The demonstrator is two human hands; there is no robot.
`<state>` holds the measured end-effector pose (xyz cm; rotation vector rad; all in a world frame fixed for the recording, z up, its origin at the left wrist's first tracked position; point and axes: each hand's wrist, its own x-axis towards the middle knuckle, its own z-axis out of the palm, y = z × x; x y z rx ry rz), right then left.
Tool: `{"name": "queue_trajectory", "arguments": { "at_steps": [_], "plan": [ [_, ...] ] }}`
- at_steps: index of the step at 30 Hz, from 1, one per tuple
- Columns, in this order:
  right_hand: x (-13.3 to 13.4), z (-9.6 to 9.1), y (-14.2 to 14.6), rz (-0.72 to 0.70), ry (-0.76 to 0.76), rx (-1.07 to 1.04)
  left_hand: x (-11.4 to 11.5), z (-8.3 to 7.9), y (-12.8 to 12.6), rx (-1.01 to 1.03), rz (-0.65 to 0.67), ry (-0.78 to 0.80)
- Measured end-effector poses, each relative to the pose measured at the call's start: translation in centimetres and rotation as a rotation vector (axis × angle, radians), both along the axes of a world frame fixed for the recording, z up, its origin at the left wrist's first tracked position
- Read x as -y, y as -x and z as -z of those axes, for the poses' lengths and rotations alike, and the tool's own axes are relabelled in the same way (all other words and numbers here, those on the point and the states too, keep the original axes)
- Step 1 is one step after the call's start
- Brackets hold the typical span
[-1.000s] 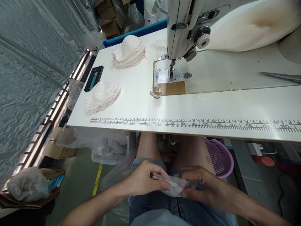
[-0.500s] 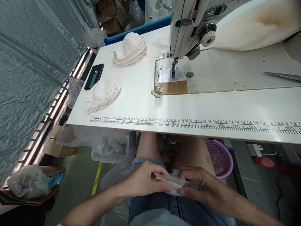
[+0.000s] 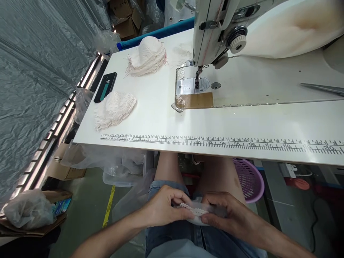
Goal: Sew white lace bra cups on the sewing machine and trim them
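white lace-edged piece (image 3: 196, 210) is below the near edge of the table (image 3: 150, 120), stretched between two hands. the left hand (image 3: 168, 207) pinches one end between thumb and fingers and the right hand (image 3: 229, 212) pinches the other, so both are clamped on it (a dark patch (image 3: 219, 210) by the right hand is too unclear to name). since a second ago the hands have drawn slightly closer, leaving less lace between them; it looks like a small adjustment of the hold. counted: one piece held; one sewing machine (image 3: 208, 43) on the table; two white stacks, the nearer stack (image 3: 115, 111) and the farther stack (image 3: 147, 57), both toward the table's left end; one phone (image 3: 105, 87) at that end; one purple basket (image 3: 249, 179) beneath the table
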<state>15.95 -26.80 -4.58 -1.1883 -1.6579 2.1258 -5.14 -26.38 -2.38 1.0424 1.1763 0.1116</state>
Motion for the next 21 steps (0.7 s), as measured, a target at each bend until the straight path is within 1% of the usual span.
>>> {"name": "queue_trajectory", "arguments": {
  "at_steps": [4, 9, 13, 17, 21],
  "plan": [
    [0.2, 0.3, -0.4, 0.011, 0.019, -0.009, 0.0, 0.1, 0.1, 0.011, 0.004, 0.004],
    [0.1, 0.5, -0.9, -0.011, 0.031, -0.013, -0.1, 0.1, 0.4, 0.031, -0.006, -0.01],
    [0.1, 0.5, -1.2, -0.011, 0.022, -0.019, -0.2, 0.1, 0.6, 0.041, -0.044, 0.06],
    [-0.1, 0.6, -1.4, 0.012, 0.07, -0.064, -0.2, 0.2, 0.5, 0.089, -0.11, 0.16],
    [-0.1, 0.5, -1.5, 0.025, 0.087, -0.114, -0.2, 0.3, 0.4, 0.103, -0.15, 0.199]
  ]
}}
